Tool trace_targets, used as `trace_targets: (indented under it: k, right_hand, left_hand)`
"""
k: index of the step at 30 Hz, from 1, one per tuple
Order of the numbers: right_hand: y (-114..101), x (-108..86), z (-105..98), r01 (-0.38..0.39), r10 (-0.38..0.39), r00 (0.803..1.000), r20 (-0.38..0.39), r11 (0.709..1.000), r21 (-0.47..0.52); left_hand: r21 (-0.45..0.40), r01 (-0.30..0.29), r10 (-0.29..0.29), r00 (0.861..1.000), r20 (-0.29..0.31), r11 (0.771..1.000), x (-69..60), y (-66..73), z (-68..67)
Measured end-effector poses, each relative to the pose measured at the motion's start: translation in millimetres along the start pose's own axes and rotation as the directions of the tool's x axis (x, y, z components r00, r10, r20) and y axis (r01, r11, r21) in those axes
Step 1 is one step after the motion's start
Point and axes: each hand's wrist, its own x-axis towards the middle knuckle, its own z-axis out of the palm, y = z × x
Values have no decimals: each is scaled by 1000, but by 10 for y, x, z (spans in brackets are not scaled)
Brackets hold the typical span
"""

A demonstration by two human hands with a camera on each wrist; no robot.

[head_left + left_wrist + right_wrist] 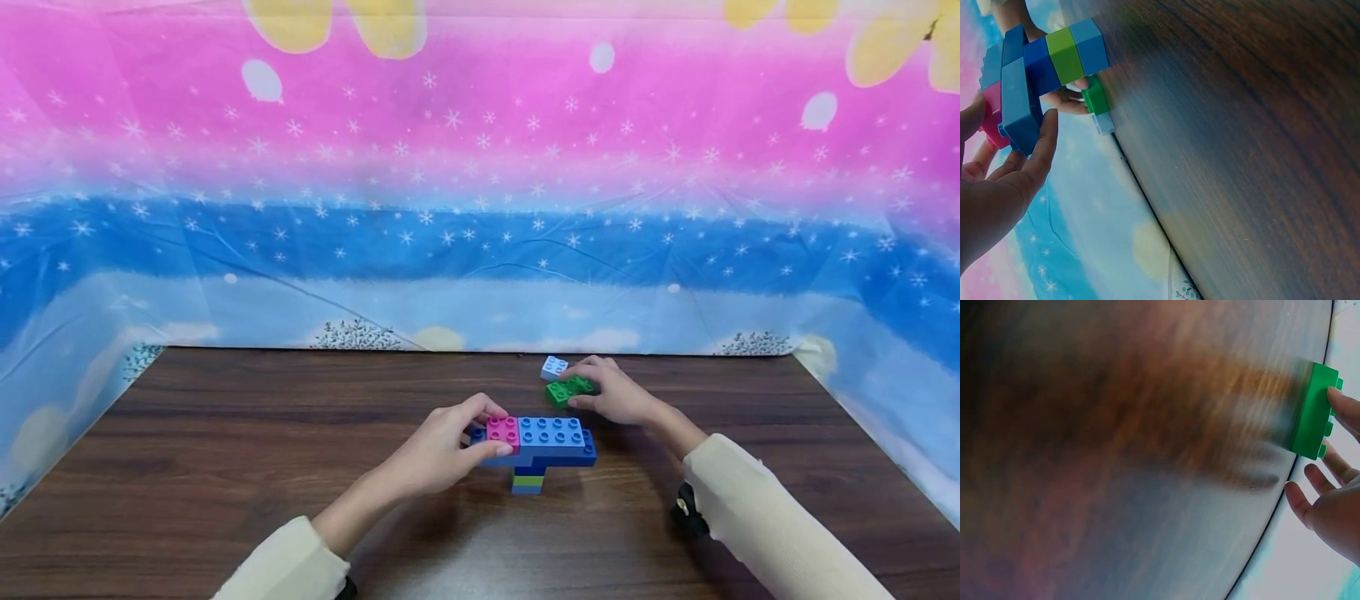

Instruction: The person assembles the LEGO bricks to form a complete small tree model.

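Observation:
A T-shaped toy brick structure [551,432] stands upright on the table, its narrow column carrying a wider blue top. On the left end of that top sits a pink brick [502,433]. My left hand [438,442] grips this end, thumb at the front of the pink brick and fingers behind. A lime green brick [1064,57] shows within the column. Farther back, my right hand [618,396] holds a long green brick [1315,412] between thumb and fingers, low at the table surface. Part of the green brick is hidden by the fingers.
Just behind the green brick lies a small pale blue brick [553,367]. The dark wooden table [262,433] ends at a back edge, where a pink and blue patterned cloth [480,250] hangs behind and along both sides.

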Motion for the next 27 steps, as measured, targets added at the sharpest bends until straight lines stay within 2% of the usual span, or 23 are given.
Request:
trace_targets:
  k: [6, 13, 19, 27]
  right_hand:
    - [10, -18, 6, -12, 12, 1000, -17, 1000, 24]
    - [41, -28, -6, 20, -20, 1000, -4, 998, 55]
    - [36, -62, -16, -22, 22, 1000, 11, 999, 40]
    - [11, -103, -19, -18, 19, 1000, 0, 998, 55]
  left_hand:
    - [-3, 2, -2, 1000, 0, 1000, -4, 0, 1]
    - [-5, -4, 4, 1000, -5, 1000, -10, -9, 7]
    - [3, -4, 4, 1000, -5, 1000, -8, -5, 9]
    - [11, -2, 2, 1000, -5, 1000, -4, -8, 10]
